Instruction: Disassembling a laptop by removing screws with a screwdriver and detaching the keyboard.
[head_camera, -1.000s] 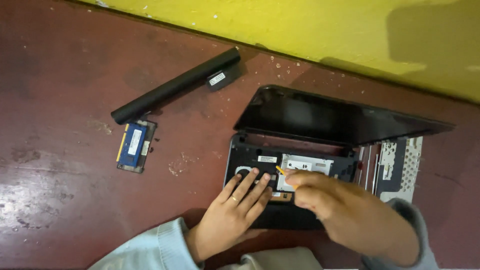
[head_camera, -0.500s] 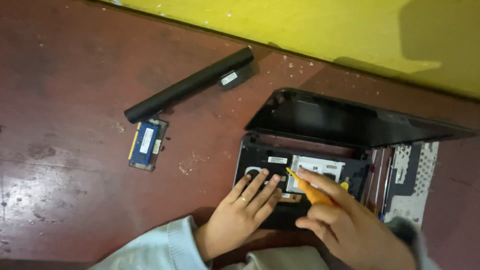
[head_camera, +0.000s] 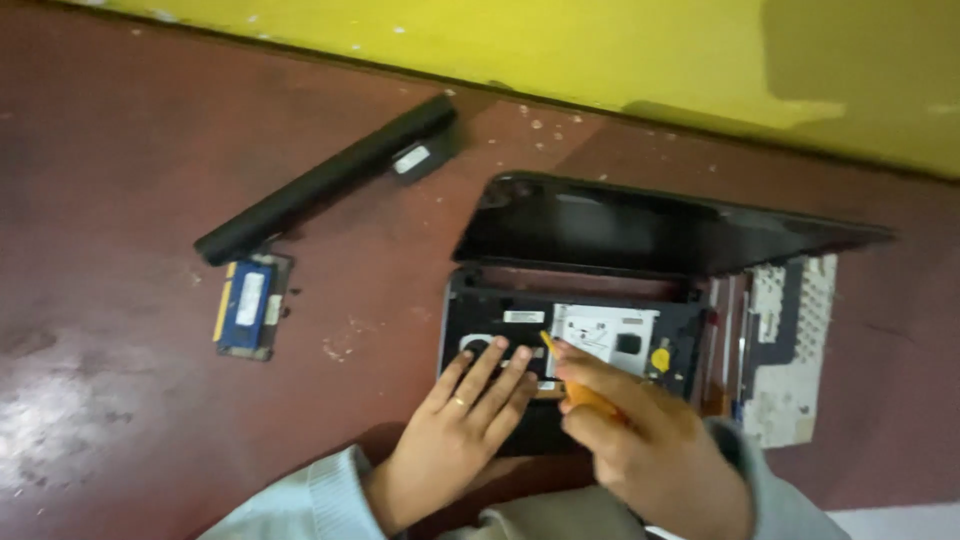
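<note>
The left hand (head_camera: 465, 425) is laid flat, fingers spread, on the opened laptop (head_camera: 570, 350), while an orange tool (head_camera: 578, 385) is pinched by the right hand (head_camera: 650, 450), tip aimed toward the far edge.

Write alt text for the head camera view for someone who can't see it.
A person's left hand lies flat on an opened black laptop base while the right hand holds an orange tool against it. On the reddish-brown floor to the left lie a long black battery and a small blue memory module.
</note>
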